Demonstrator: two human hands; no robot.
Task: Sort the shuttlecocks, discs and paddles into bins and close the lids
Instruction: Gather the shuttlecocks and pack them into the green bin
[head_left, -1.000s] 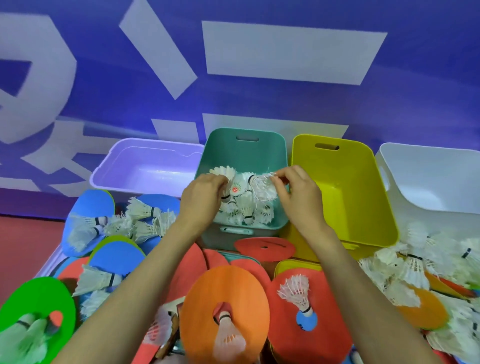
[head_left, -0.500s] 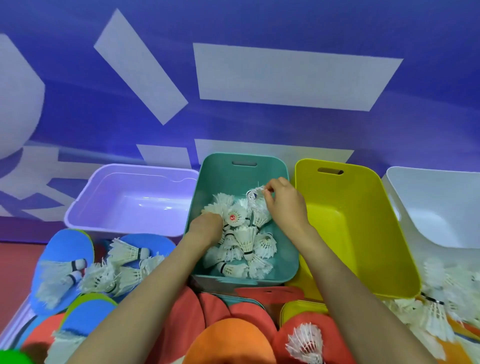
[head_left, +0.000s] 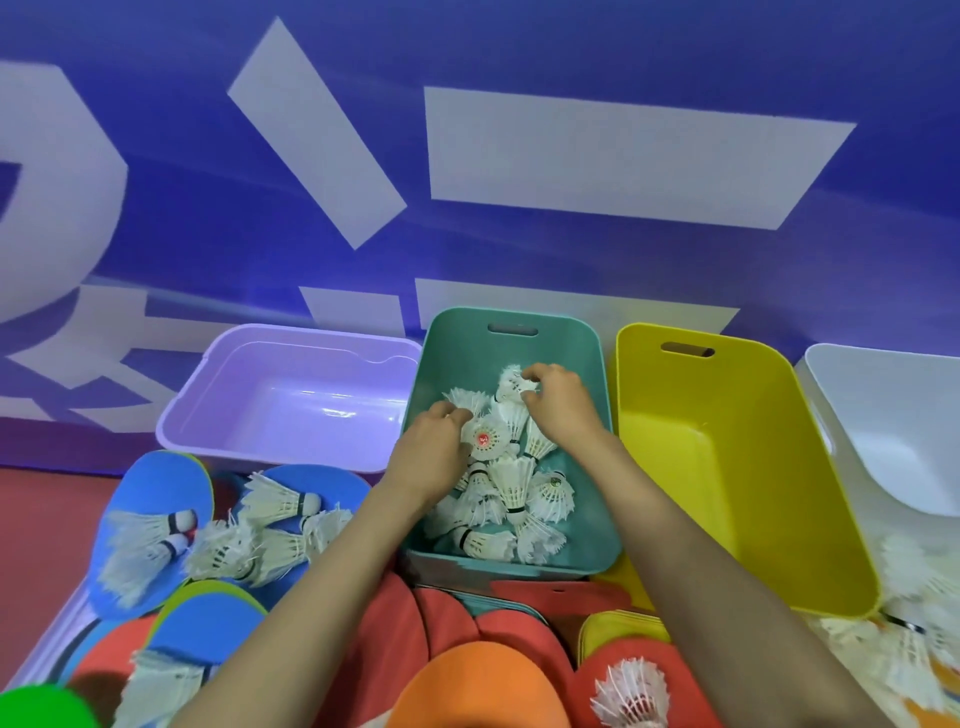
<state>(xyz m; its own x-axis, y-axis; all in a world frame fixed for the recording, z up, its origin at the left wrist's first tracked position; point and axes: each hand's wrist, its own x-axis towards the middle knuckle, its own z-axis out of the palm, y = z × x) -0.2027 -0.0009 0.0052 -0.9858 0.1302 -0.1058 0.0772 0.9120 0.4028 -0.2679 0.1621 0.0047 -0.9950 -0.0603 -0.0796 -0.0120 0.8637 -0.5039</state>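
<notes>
Presently the right hand is pinching a shuttlecock near the far wall of the teal bin. The left hand is lying curled on the shuttlecock pile; its grip I cannot tell.

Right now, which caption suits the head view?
Left hand and right hand handle shuttlecocks inside the teal bin, between empty lilac bin and yellow bin.
</notes>
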